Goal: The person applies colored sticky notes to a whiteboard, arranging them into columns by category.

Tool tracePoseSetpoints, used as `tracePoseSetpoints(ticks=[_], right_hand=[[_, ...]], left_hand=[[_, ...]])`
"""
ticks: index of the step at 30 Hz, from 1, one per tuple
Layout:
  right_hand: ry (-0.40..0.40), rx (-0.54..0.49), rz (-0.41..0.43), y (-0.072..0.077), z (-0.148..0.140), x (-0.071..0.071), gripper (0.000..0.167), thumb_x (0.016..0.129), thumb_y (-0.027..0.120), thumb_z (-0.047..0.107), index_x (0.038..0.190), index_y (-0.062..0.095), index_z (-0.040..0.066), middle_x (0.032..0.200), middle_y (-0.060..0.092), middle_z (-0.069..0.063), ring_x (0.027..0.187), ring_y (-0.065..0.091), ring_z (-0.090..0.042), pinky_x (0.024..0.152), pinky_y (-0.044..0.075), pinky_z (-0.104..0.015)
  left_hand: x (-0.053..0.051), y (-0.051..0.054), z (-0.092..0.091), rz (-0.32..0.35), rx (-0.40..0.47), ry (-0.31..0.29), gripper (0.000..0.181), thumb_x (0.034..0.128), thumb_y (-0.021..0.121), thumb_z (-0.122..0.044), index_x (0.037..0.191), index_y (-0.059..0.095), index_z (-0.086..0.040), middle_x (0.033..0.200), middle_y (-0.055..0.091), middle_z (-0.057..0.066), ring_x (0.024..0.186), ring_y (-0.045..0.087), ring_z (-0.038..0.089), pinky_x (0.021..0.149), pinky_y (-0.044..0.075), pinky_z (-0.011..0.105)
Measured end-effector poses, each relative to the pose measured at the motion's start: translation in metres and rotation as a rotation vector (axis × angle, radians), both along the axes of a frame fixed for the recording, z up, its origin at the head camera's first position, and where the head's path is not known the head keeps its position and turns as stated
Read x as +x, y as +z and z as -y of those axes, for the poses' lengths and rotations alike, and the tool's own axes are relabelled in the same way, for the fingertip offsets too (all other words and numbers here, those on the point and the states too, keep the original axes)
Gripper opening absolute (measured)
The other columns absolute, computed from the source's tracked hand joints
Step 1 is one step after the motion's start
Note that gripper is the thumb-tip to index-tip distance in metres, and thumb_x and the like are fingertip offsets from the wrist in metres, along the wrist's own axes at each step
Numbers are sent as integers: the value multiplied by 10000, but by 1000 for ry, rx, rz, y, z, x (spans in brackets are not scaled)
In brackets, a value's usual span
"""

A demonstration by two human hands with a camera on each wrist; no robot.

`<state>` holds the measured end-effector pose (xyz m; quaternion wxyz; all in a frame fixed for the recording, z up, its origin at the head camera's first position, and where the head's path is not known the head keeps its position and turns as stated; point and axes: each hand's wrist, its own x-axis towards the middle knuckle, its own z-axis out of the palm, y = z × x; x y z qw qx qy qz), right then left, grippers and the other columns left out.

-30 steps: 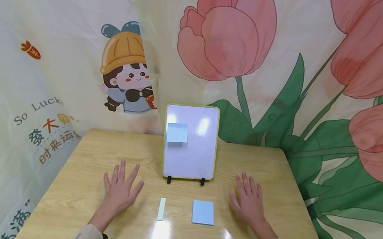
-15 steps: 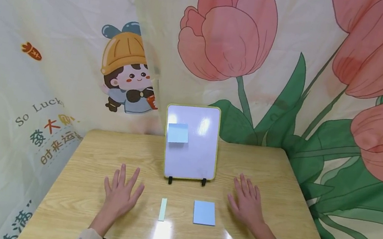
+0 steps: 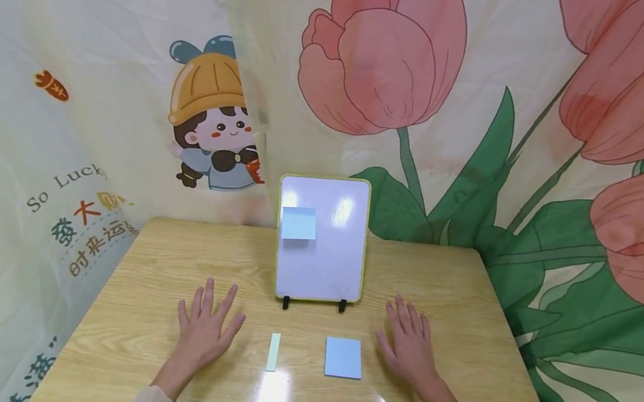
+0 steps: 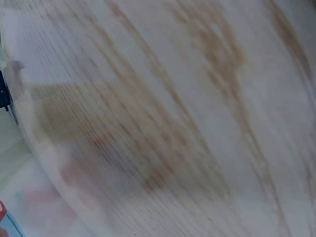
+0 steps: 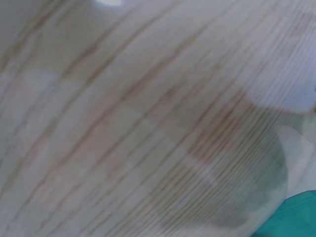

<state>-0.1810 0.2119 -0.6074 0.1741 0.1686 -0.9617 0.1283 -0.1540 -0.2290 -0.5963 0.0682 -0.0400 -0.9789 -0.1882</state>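
Observation:
In the head view my left hand [image 3: 203,334] is at the table's left, palm down with fingers spread. A narrow pale green strip [image 3: 273,352] lies to its right, apart from it. My right hand [image 3: 410,352] is palm down on the other side, its fingers extended and pointing up and left. Nearest to it is a square blue sticky note pad [image 3: 344,358], not touched. Behind these stands a small whiteboard [image 3: 328,264] with a yellow-green rim, and a light blue sticky note [image 3: 299,224] clings to its upper left. Neither hand shows in the wrist views.
The wooden table [image 3: 127,311] reflects light near its front. Black feet [image 3: 342,306] support the whiteboard. A printed cloth [image 3: 136,30] with tulips and cartoon figures hangs behind the table. In both wrist views the wood-grain tabletop [image 4: 148,123] fills most of the picture.
The right hand has shifted a little left and toward the front edge. The left hand has moved slightly right and nearer. The strip, pad and whiteboard stay in place.

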Motion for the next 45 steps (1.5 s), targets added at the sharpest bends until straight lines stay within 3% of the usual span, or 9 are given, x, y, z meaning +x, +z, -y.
tracePoseSetpoints(ticks=[19, 26, 31, 39, 45], right_hand=[[86, 2, 3, -8, 22, 13, 699, 927, 612, 423, 1505, 408, 87, 1594, 335, -151, 1414, 370, -410, 1122, 255, -645], [147, -6, -44, -12, 27, 16, 757, 874, 666, 458, 1480, 445, 62, 1569, 374, -171, 1384, 412, -415, 1090, 282, -660], [167, 8, -11, -15, 32, 21, 819, 851, 682, 513, 1484, 433, 56, 1580, 353, -172, 1391, 399, -413, 1098, 270, -666], [225, 27, 34, -10, 40, 29, 855, 832, 707, 558, 1486, 439, 78, 1589, 342, -156, 1403, 396, -399, 1116, 281, -648], [260, 34, 47, -14, 42, 31, 872, 797, 743, 571, 1473, 468, 94, 1550, 414, -144, 1379, 425, -391, 1111, 288, -646]], left_hand=[[8, 6, -14, 2, 5, -36, 691, 995, 396, -605, 1586, 208, -300, 1657, -87, 180, 1499, -7, 488, 1106, -73, 752], [12, 4, -29, 2, -10, -56, 671, 1002, 398, -590, 1583, 220, -307, 1659, -33, 196, 1499, 28, 480, 1115, -45, 746], [16, 5, -41, -17, -10, -85, 655, 1005, 415, -566, 1578, 245, -298, 1654, 39, 215, 1499, 62, 470, 1114, -25, 748], [24, 5, -60, -29, 9, -144, 652, 1005, 421, -565, 1579, 231, -321, 1667, 8, 162, 1507, 74, 444, 1119, -13, 737], [33, 8, -81, -71, -22, -201, 641, 1001, 443, -547, 1571, 258, -319, 1664, 54, 157, 1501, 149, 429, 1122, 48, 737]])
